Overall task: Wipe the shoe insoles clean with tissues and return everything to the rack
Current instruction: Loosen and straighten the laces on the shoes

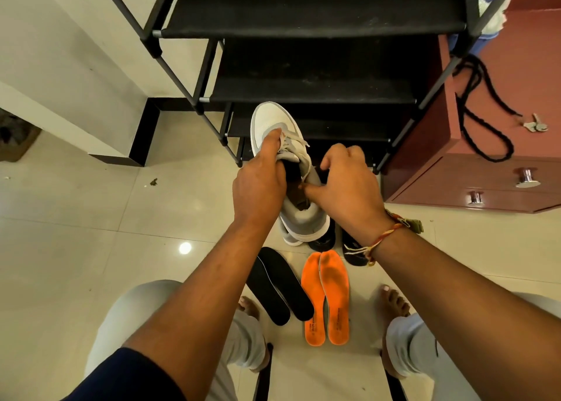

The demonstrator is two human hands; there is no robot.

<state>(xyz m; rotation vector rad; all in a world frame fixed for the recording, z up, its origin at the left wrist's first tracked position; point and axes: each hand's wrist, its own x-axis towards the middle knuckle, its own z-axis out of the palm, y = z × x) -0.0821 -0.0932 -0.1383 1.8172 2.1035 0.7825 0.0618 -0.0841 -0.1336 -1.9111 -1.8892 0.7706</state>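
Reaching forward on a bare forearm, the left grip (261, 179) is closed round the grey-and-white shoe (267, 118). Its fingers curl over the laces and hold the shoe in the air, toe pointing away toward the black rack (303, 6). Just right of it, the right grip (349, 185) bends its fingers over the far side of the shoe's opening with the thumb at the near edge, pinching there. Inside the opening only dark and brownish lining shows. Below the left grip, two black insoles (279, 285) lie side by side on the floor (91, 233). Below the right grip lie two orange insoles (328, 297), touching. Black shoes (353, 255) stand between grips and insoles. Well right, a red cabinet (455, 170) carries a black cord (485, 127) and keys (535, 126).
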